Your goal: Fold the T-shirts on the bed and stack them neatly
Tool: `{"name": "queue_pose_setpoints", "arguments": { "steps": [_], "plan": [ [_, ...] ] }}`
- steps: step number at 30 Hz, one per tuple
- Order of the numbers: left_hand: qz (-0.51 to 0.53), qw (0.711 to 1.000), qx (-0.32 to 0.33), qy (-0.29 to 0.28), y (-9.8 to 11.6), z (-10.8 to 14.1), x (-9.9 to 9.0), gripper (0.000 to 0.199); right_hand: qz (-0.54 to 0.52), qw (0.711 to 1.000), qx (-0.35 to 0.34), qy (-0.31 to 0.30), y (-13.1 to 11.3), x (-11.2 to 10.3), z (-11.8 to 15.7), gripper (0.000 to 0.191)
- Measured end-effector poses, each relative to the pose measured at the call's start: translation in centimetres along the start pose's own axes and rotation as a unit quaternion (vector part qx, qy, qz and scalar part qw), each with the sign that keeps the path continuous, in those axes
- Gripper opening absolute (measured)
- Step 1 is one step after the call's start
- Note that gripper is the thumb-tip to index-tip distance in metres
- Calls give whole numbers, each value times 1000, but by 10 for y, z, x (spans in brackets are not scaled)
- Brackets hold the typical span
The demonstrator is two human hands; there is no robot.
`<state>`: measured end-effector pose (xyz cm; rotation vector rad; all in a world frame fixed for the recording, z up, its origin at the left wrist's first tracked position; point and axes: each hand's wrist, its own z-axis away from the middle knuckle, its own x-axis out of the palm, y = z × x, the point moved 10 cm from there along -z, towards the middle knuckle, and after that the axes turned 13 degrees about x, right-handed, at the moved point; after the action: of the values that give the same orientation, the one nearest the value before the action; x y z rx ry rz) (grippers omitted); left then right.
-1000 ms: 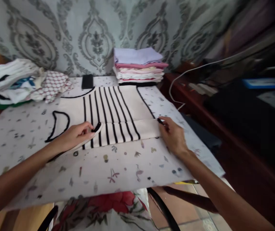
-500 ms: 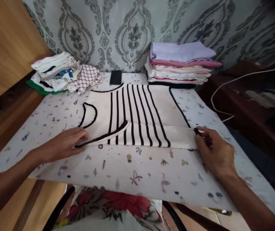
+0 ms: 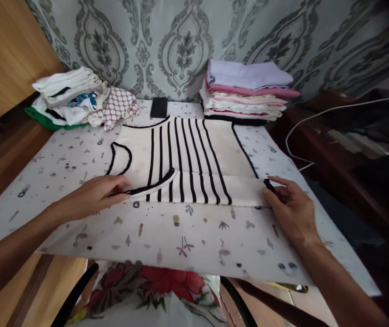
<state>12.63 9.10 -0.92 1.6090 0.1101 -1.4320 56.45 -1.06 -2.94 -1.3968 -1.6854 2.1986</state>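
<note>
A cream sleeveless top [image 3: 194,145] with black stripes and black edging lies flat, its neck end to the left and its hem to the right. The near side is folded inward in a long strip, with the armhole edging slanting across it. My left hand [image 3: 102,193] pinches the shoulder corner of that strip, the fingertips partly covering the black trim. At the other end, my right hand [image 3: 293,204] grips the black-edged hem corner between thumb and fingers.
Crumpled and folded clothes [image 3: 75,100] lie at the back left. A black phone [image 3: 159,107] rests near the patterned wall. Neatly folded clothes [image 3: 245,88] are stacked at the back right. A white cable [image 3: 288,136] hangs beyond the right edge of the printed tabletop cloth [image 3: 157,236].
My left hand has moved slightly onto the shoulder corner, and its fingers now cover the end of the trim. My right hand keeps the hem corner. The whole view has shifted a little.
</note>
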Motion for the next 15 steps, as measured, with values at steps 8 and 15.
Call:
{"name": "queue_pose_setpoints", "arguments": {
  "steps": [8, 15],
  "plan": [
    [21, 1000, 21, -3, 42, -60, 38, 41, -114, 992, 42, -45, 16, 0, -8, 41],
    [133, 990, -1, -36, 39, -44, 50, 29, -74, 994, 44, -66, 26, -14, 4, 33]
  ]
}}
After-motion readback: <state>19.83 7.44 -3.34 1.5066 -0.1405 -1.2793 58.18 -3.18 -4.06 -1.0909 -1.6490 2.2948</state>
